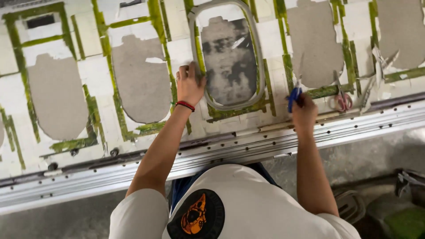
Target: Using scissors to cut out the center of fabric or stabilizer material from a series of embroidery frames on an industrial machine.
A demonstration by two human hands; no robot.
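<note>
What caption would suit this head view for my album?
Left hand presses an oval window frame while the right hand holds a blue-handled tool.

1. The left hand [189,85] is pressed flat on the grey oval frame [195,26] of a panel [133,31].
2. A blue-handled tool [294,94] is gripped in the right hand [304,114].
3. Red-handled scissors [341,98] are seen just beside it.

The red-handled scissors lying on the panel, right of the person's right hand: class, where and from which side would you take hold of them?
Probably grip the red-handled scissors by the looped handles, coming from the rail side. The loops point toward that edge while the blades point away, up the panel.
</note>
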